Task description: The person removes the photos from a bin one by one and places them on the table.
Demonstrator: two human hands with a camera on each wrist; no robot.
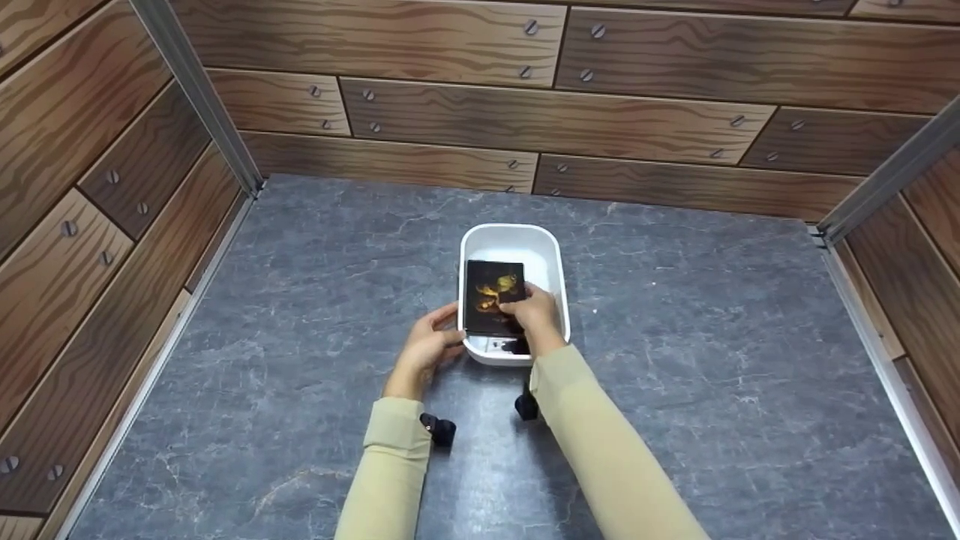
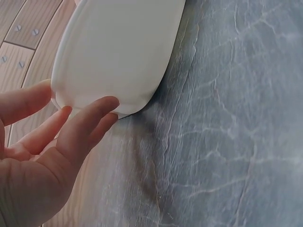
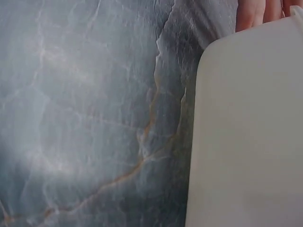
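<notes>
A white bin (image 1: 512,234) with rounded corners stands on the grey marbled surface. Inside it, a thin dark book (image 1: 480,279) with a golden picture on its cover lies toward the left wall. My right hand (image 1: 538,315) reaches into the bin and pinches the book's right side, thumb on the cover. Against the bin's near left corner rests my left hand (image 1: 429,345), its fingertips touching the outer wall, as the left wrist view shows. Below the book, a white piece with dark marks (image 1: 496,345) partly shows, mostly hidden.
Wood-patterned panels (image 1: 450,112) enclose the marbled floor (image 1: 697,337) at the back and both sides, with metal strips (image 1: 885,322) along the side edges. Black wrist cameras (image 1: 439,429) sit at both cuffs, close to the near side of the bin.
</notes>
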